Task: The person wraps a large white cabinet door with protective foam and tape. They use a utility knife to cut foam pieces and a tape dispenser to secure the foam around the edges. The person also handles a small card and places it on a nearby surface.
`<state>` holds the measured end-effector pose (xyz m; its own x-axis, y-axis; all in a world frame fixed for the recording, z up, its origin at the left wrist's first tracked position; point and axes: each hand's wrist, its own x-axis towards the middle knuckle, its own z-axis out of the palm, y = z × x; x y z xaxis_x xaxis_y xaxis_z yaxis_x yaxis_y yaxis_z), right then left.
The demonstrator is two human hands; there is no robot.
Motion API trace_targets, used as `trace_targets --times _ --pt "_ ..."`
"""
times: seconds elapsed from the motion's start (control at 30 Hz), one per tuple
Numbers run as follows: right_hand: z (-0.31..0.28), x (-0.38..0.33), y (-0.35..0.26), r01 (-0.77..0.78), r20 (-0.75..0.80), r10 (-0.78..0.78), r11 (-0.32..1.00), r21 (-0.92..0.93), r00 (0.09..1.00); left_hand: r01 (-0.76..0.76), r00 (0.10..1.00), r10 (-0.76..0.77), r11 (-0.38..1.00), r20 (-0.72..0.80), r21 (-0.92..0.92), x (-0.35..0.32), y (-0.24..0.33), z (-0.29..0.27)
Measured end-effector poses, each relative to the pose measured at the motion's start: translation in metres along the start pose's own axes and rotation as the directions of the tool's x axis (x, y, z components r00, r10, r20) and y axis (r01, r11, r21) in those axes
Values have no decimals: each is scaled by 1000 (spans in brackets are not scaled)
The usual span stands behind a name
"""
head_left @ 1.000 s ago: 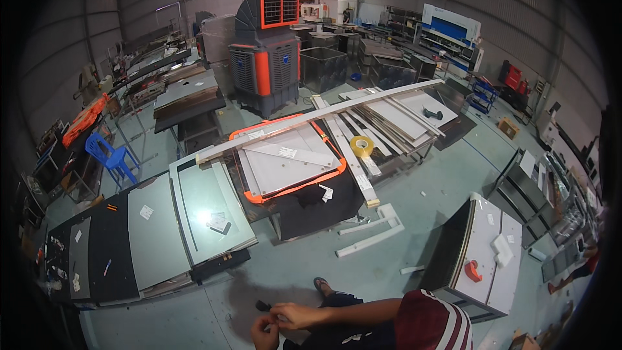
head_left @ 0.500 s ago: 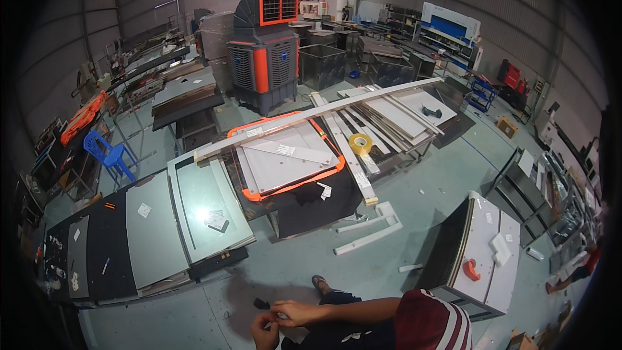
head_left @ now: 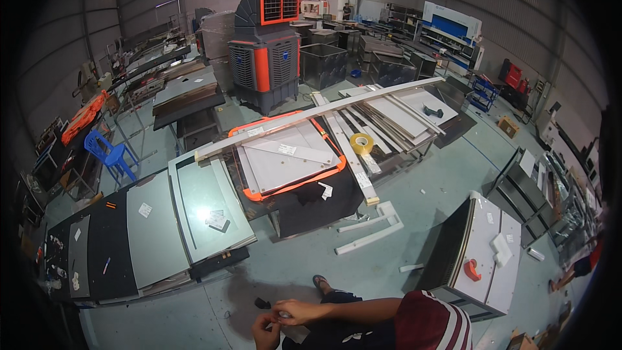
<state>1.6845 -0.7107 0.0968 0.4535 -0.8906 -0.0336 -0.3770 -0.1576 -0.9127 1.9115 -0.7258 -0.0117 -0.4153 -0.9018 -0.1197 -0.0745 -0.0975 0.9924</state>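
Small pale piece (head_left: pixel 284 315): sat at the bottom centre of the frame, pinched in the fingers of the right hand (head_left: pixel 297 312). Saw the left hand (head_left: pixel 264 332) curled in close beside it; could not tell whether also gripping, nor what kind of piece. Showed more plainly than a second earlier, with both hands in nearly the same spot; suggested fine fingertip handling in progress.

Noted just beyond, on the floor (head_left: pixel 369 279), a small dark item (head_left: pixel 262 303), with a sandalled foot (head_left: pixel 321 284) to its right. Found near the centre a white angled strip (head_left: pixel 369 240), liable to catch a step toward the lower-right cabinet (head_left: pixel 479 233). Saw on that cabinet a red tape dispenser (head_left: pixel 472 271) and a white block (head_left: pixel 501 250).

Made out at left a worktop (head_left: pixel 113 233) with a grey panel (head_left: pixel 155 233) and a glossy panel (head_left: pixel 210 201). Spotted mid-frame an orange-edged panel (head_left: pixel 278 172), a yellow tape roll (head_left: pixel 353 143) and a long pale bar (head_left: pixel 278 124), laid slantwise and likely to hinder lifting. Glimpsed a blue chair (head_left: pixel 111 155), far left.
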Motion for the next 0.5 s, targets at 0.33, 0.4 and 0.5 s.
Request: trace_targets --times 0.33,0.4,0.5 --pt "-8 -1 0 53 -22 -53 998 23 998 31 996 -11 974 88 -224 10 8 -4" --pt "-9 -1 1 75 -11 -75 997 36 997 69 991 -41 971 126 -227 10 10 -6" --pt "-12 -3 0 105 -3 -105 993 45 994 127 987 -97 960 131 -249 10 8 -12"
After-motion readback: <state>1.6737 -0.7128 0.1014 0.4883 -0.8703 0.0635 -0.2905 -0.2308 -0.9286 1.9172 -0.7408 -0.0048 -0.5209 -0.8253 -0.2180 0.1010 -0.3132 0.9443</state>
